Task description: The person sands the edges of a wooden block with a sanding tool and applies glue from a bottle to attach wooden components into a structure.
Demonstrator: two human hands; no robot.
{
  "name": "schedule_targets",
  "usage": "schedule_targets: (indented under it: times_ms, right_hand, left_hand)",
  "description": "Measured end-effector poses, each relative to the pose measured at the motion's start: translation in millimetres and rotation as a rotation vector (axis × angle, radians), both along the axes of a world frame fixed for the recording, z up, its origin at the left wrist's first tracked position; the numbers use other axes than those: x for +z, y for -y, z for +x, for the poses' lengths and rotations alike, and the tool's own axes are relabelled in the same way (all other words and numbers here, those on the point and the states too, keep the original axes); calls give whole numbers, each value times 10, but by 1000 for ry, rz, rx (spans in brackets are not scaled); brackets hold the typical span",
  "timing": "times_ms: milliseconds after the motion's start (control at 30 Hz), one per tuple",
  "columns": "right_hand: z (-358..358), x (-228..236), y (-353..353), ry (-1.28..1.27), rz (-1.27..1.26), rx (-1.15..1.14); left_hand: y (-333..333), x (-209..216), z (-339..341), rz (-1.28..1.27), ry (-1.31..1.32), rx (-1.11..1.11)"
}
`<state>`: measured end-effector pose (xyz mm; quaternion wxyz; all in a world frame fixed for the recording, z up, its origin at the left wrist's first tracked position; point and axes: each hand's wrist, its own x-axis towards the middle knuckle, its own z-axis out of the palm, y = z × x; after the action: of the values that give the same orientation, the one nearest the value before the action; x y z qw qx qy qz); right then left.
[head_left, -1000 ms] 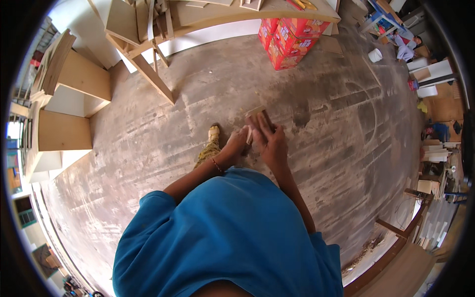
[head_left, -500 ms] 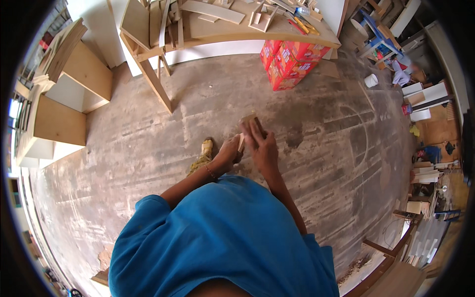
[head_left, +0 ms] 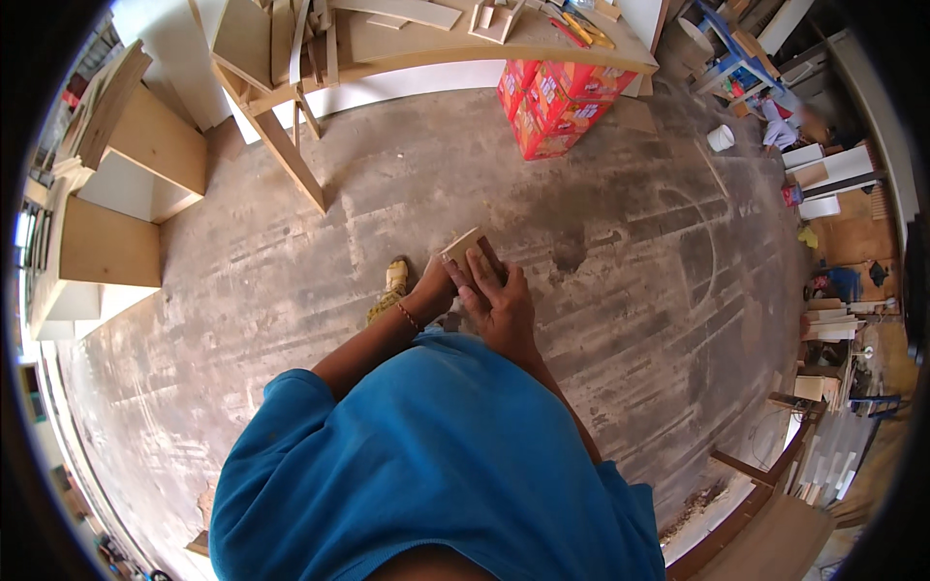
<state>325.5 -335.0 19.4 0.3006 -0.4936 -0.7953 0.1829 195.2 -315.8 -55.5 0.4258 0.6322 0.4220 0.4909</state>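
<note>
In front of my blue shirt, my two hands meet above the floor. My left hand (head_left: pixel 436 284) is closed around the near-left side of a small pale piece of wood (head_left: pixel 463 242). My right hand (head_left: pixel 505 302) lies against it from the right, fingers pointing up and left, gripping a dark brown block (head_left: pixel 492 255) along the wood's right side. The fingers partly cover both pieces, so where they touch is hard to make out.
A workbench (head_left: pixel 426 55) with wood offcuts and hand tools stands ahead, red cartons (head_left: pixel 560 107) under its right end. Wooden cabinets (head_left: pixel 111 237) are at left. A white bucket (head_left: pixel 721 137) and stacked boards (head_left: pixel 831 324) are at right. My shoe (head_left: pixel 397 274) shows below.
My right hand has come down and inward with the brown block, closer to my left hand. My left hand has shifted slightly left; the pale wood shows more of its face.
</note>
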Motion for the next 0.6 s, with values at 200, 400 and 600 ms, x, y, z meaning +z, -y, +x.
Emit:
schedule_targets:
  times_ms: [200, 400, 600]
  right_hand:
    - [138, -132, -429, -48, -163, -156]
    - [28, 24, -6, -55, 37, 7]
    - [179, -136, -335, 39, 18, -169]
  left_hand:
    - [39, 165, 130, -989, 930, 29]
    - [55, 68, 56, -197, 190, -55]
    - [38, 79, 160, -964, 791, 2]
